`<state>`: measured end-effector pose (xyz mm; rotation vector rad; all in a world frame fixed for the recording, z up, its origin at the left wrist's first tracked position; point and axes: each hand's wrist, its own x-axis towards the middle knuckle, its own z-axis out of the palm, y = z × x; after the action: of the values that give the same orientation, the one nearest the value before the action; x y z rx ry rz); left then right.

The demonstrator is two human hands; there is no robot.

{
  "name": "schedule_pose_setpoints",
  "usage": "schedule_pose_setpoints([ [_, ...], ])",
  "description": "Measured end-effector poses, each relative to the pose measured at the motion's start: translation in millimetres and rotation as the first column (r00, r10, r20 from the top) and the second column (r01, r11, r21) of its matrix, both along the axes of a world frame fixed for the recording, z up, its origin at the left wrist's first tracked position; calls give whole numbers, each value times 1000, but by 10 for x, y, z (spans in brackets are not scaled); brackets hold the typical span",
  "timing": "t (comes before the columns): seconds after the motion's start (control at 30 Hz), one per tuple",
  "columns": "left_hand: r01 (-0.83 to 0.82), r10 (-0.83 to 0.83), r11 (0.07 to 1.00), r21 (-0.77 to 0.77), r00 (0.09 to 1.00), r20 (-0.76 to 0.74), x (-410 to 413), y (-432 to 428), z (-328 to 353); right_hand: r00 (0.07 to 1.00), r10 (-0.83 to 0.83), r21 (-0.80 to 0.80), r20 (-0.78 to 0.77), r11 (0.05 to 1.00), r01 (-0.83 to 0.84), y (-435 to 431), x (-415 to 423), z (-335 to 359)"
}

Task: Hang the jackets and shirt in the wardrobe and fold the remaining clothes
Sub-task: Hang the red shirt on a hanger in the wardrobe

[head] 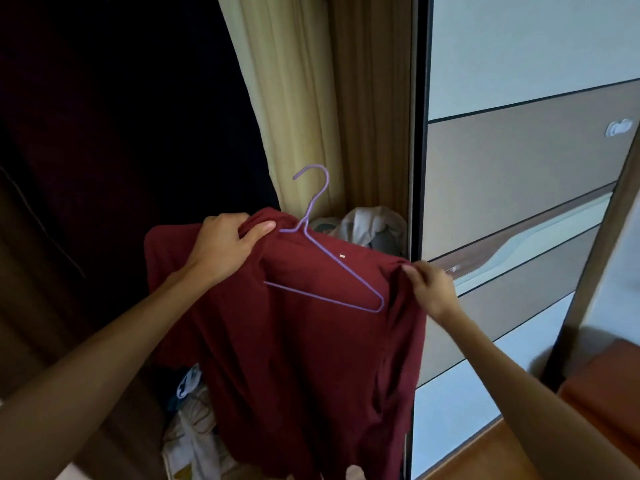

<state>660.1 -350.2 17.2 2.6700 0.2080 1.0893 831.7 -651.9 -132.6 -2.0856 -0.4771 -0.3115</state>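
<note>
The maroon shirt point(298, 358), held up before the wardrobe point(519, 161), looks light and limp; the left hand point(225, 245) grips its collar and the right hand point(431, 289) pinches one shoulder, the best holds over the thin hanger point(344, 266).

Between the fingers of the left hand point(225, 247) and right hand point(433, 289), the shirt point(294, 358) is soft matt cloth, the hanger point(332, 261) thin, smooth wire; beyond the right fingers, the wardrobe door point(519, 161) looks smooth, faintly glossy
</note>
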Motion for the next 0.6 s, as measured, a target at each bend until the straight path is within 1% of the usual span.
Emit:
schedule_pose_setpoints([
  [0.1, -41, 41, 999, -4, 999, -4, 37, -2, -104, 1000, 7, 61, 20, 998, -8, -107, 50, 344],
  [0.2, -54, 56, 995, -84, 998, 22, 107, -98, -127, 998, 21, 123, 53, 992, -27, -100, 3, 604],
  [0.3, -39, 46, 984, -173, 998, 36, 171, -236, -107, 992, 76, 105, 97, 991, -86, -18, -122, 765],
  [0.47, -17, 23, 960, -280, 1000, 20, 256, -514, -135, 978, 143, 49, 154, 987, -152, 129, -286, 804],
  [0.53, -15, 18, 945, -326, 1000, 7, 301, -630, -169, 971, 146, 77, 189, 984, -163, 249, -402, 809],
  [0.6, -8, 0, 922, -386, 1000, -20, 352, -764, -225, 963, 114, 121, 243, 982, -147, 387, -545, 865],
])
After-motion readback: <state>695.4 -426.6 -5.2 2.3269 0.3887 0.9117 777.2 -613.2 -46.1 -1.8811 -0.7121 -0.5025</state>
